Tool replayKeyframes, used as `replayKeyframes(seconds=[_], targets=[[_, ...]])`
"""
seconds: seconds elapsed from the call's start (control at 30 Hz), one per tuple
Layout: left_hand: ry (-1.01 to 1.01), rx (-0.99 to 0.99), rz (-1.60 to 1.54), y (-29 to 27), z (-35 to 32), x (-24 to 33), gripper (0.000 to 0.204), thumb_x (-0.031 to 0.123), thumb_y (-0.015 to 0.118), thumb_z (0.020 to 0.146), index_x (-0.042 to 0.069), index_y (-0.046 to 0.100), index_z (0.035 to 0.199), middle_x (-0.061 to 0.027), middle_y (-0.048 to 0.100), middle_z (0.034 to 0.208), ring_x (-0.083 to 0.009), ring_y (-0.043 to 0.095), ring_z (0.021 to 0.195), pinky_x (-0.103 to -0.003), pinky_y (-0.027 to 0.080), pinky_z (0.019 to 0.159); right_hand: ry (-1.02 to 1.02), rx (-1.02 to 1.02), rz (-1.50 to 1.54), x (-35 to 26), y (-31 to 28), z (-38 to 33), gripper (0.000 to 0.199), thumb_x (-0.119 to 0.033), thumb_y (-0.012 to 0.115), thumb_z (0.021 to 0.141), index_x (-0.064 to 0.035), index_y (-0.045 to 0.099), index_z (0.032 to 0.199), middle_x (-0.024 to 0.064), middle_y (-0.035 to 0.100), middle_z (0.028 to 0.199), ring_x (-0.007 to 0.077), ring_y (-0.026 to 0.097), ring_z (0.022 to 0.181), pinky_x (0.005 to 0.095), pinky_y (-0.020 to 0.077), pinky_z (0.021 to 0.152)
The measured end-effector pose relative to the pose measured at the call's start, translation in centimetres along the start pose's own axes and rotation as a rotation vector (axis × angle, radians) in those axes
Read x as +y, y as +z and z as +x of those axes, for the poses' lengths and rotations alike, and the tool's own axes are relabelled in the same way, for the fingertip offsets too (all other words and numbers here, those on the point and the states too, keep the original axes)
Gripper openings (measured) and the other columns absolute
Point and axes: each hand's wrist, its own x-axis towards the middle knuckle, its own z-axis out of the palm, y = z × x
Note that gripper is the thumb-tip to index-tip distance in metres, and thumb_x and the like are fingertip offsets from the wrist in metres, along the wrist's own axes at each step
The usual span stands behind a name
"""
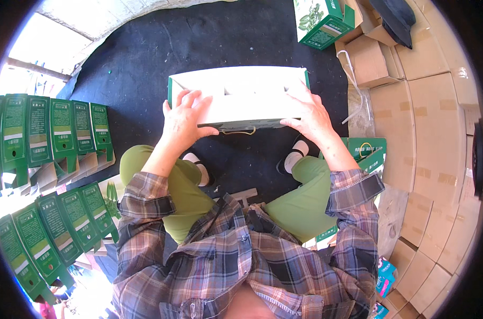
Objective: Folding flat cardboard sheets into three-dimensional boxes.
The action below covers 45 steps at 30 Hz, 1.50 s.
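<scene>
Head view: the white carton (241,95) with green edges sits above the knees over a black floor mat (145,58); its underside and the thumbs are hidden. The left hand (184,119) lies spread on its left end, the right hand (310,114) spread on its right end. Folded green cartons (55,133) stand left, cut off at the rim; brown cardboard boxes (427,122) stack right
</scene>
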Motion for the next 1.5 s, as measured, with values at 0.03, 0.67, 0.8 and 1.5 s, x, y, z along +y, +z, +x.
replayKeyframes(seconds=[0.03, 0.67, 0.8, 1.5], targets=[[-0.002, -0.001, 0.0, 0.1, 0.0, -0.1, 0.055, 0.036, 0.08, 0.068, 0.019, 0.064, 0.118, -0.0051, 0.055, 0.125, -0.0262, 0.042, 0.126, -0.061, 0.035, 0.093, 0.027, -0.053, -0.004, -0.2, -0.2, 0.0, 0.062, -0.026, 0.08, 0.069, -0.0234, 0.06, 0.128, 0.0071, 0.037, 0.149, 0.0332, 0.049, 0.115, 0.0417, 0.0449, 0.098], [0.0, -0.096, -0.066, -0.6, -0.5, -1.5, 0.062, 0.046, 0.081, 0.06, 0.02, 0.067, 0.114, -0.0065, 0.056, 0.121, -0.0255, 0.044, 0.123, -0.055, 0.035, 0.092, 0.287, 0.124, 0.519, 3.8, 1.1, 0.7, 0.079, -0.039, 0.069, 0.085, -0.0143, 0.029, 0.148, 0.0156, 0.041, 0.144, 0.0263, 0.054, 0.119, 0.0356, 0.0435, 0.1], [0.006, -0.122, -0.068, -0.3, -1.0, -1.4, 0.059, 0.048, 0.081, 0.06, 0.02, 0.07, 0.111, -0.0056, 0.058, 0.115, -0.0258, 0.044, 0.121, -0.052, 0.036, 0.09, 0.089, 0.14, 0.307, 4.1, 2.4, 0.4, 0.092, -0.045, 0.077, 0.074, -0.0143, 0.03, 0.147, 0.0214, 0.047, 0.135, 0.0352, 0.049, 0.124, 0.0419, 0.0416, 0.101], [-1.111, -0.2, -1.57, 3.8, 0.9, -9.6, 0.067, 0.059, 0.04, 0.096, 0.003, 0.052, 0.13, -0.0113, 0.056, 0.129, -0.0227, 0.055, 0.114, -0.036, 0.046, 0.095, 0.805, -0.273, 0.984, 6.3, 3.8, 1.1, 0.075, -0.073, 0.036, 0.088, -0.0137, 0.052, 0.131, 0.0099, 0.062, 0.111, 0.0276, 0.063, 0.094, 0.0523, 0.0527, 0.08]])
